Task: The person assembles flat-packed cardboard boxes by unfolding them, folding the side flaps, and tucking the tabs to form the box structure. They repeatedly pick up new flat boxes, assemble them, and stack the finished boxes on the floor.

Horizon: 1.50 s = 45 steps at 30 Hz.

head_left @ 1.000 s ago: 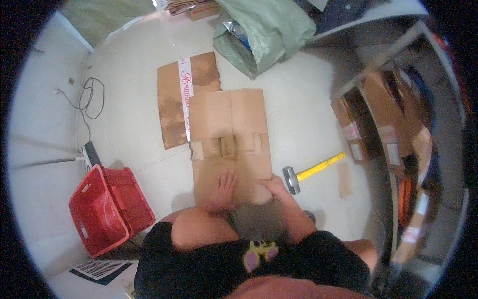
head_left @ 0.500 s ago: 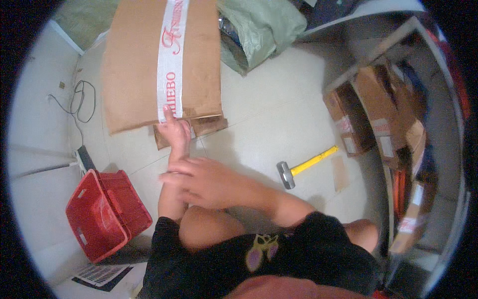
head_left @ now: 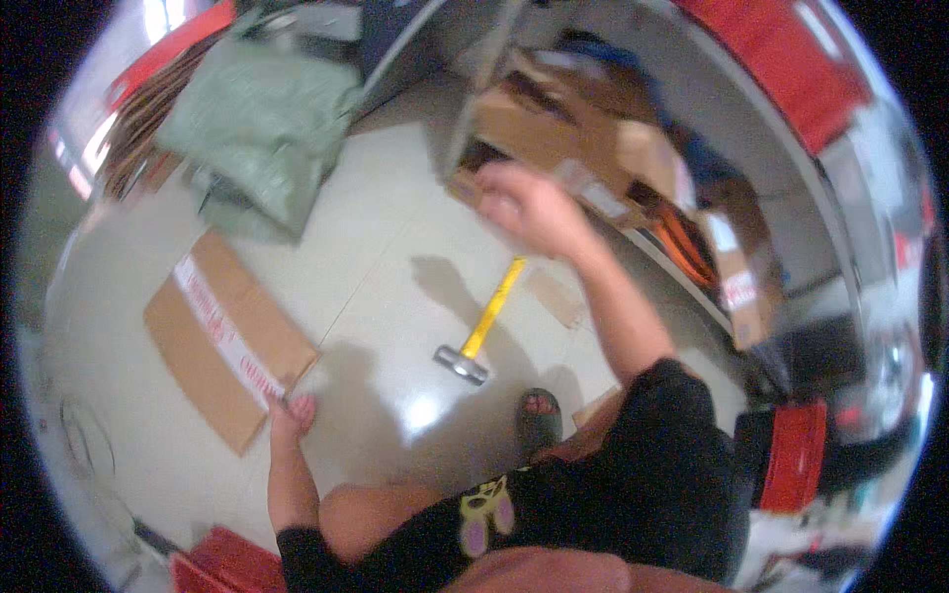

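My left hand (head_left: 292, 412) is closed on the near corner of a brown cardboard carton (head_left: 198, 341), its thumb on top by the end of a white tape strip with red print. The fingers under the edge are mostly hidden. The carton looks flat and slants across the left side. My right hand (head_left: 532, 206) is raised out to the right, in front of the cardboard boxes on a low shelf. Motion smears its fingers, and nothing can be made out in them. On the floor between my hands lies a sledgehammer (head_left: 481, 321) with a yellow handle and a steel head.
A green plastic sack (head_left: 262, 124) stands beyond the carton. Along the right runs a grey shelf (head_left: 484, 74) holding several cardboard boxes (head_left: 539, 128). A red crate (head_left: 227, 563) is at the lower left, and a cable (head_left: 87, 435) lies by the left wall. A small cardboard piece (head_left: 556, 296) lies near the hammer.
The view has swung to the right. My right hand has left my left forearm and reached out toward the shelf. My left hand still holds the carton's edge.
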### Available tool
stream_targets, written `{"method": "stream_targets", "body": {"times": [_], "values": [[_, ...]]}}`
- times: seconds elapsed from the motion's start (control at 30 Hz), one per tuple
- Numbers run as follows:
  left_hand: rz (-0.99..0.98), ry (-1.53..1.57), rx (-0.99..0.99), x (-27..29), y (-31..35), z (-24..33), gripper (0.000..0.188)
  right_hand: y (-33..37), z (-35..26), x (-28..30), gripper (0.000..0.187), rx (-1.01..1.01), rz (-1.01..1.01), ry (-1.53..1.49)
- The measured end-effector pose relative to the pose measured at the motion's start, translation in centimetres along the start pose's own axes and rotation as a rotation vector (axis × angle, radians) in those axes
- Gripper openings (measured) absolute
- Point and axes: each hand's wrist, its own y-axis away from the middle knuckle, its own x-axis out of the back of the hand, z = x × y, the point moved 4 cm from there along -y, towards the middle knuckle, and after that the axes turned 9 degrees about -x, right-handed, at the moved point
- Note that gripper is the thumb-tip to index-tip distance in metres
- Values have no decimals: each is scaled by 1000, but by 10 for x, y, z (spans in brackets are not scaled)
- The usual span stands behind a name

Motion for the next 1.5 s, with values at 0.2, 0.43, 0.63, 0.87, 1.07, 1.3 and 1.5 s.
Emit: {"method": "stream_targets", "body": {"times": [0.2,0.43,0.63,0.87,1.07,1.3,1.5], "values": [[-833,-573,-12,-45,116,-26,66,-27,137,177,69,-275,643,652],[-921,-977,-201,-103,198,-21,47,0,138,147,59,-258,103,415],[-1015,-804,-330,-186,266,42,53,54,30,162,40,272,665,337],[-1286,-556,-203,-313,396,85,74,126,-63,149,42,475,598,311],[-1266,-355,-340,-387,466,77,67,192,-121,68,15,628,28,-52],[-817,-323,-653,-264,399,139,39,181,-71,-1,66,628,-770,-685],[-313,-310,-551,-27,264,140,41,237,-5,-141,63,626,-1433,-74]]}}
